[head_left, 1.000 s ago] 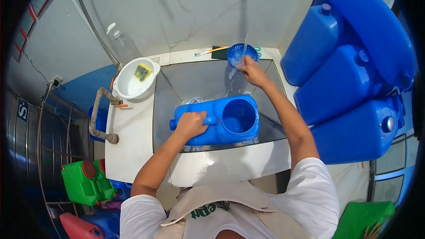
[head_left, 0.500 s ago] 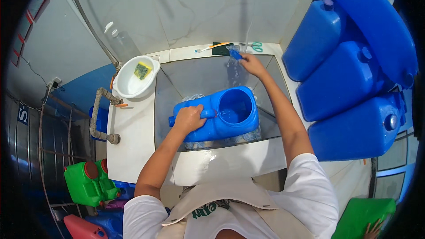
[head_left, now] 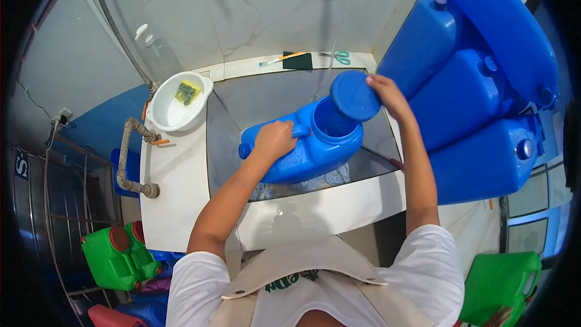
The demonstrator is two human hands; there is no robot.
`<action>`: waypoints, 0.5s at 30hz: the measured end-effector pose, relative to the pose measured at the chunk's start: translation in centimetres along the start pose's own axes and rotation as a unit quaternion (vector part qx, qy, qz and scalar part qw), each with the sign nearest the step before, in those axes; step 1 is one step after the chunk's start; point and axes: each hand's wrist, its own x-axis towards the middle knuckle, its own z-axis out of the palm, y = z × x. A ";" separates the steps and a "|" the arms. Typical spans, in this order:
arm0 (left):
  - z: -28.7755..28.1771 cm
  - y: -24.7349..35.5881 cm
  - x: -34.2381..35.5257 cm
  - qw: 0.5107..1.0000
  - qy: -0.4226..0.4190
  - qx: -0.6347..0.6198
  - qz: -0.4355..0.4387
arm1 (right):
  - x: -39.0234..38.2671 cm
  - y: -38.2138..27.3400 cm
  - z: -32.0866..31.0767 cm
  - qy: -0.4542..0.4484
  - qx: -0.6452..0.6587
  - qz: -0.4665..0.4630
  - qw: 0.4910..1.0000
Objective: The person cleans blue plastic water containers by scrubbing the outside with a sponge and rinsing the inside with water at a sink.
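Note:
My left hand (head_left: 274, 143) is closed round the handle of a blue water container (head_left: 287, 166), which lies tilted over the sink (head_left: 266, 92) with its wide round mouth facing up. Pinched at its edge in my right hand (head_left: 390, 97) is a round blue lid (head_left: 352, 94). The lid hangs tilted just above the far right rim of the mouth and covers part of it. A small blue cap (head_left: 244, 151) closes the spout at the container's left end. Beneath the container, patterned bluish material (head_left: 330, 178) shows in the sink.
A white basin (head_left: 169, 118) with a sponge (head_left: 187, 92) and a pump bottle (head_left: 158, 54) stand left. A toothbrush (head_left: 283, 59), dark scouring pad (head_left: 298, 61) and scissors (head_left: 342, 57) lie behind. Blue containers (head_left: 448, 103) crowd the right. Another person's hand (head_left: 498, 316) touches a green container (head_left: 493, 281).
My right hand has come from the sink's back edge towards the container's mouth, and the round lid now shows in it. The container has tilted slightly, still in my left hand.

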 end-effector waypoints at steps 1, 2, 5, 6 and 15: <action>0.1 0.6 0.5 1.000 -0.002 -0.007 0.007 | -0.8 0.7 0.7 -0.021 -0.055 -0.012 0.998; 0.2 1.0 0.8 1.000 -0.002 -0.012 0.011 | -1.5 1.7 1.9 0.011 -0.164 -0.060 0.985; 0.7 1.2 1.2 1.000 0.004 -0.017 0.017 | -3.4 0.9 5.7 0.041 -0.299 -0.074 0.951; 0.9 1.3 1.2 1.000 0.011 -0.006 0.024 | -3.9 0.6 6.1 0.068 -0.475 -0.196 0.855; 1.4 1.1 0.1 0.999 0.008 -0.013 0.049 | -7.0 -1.5 10.3 0.000 -0.620 -0.216 0.755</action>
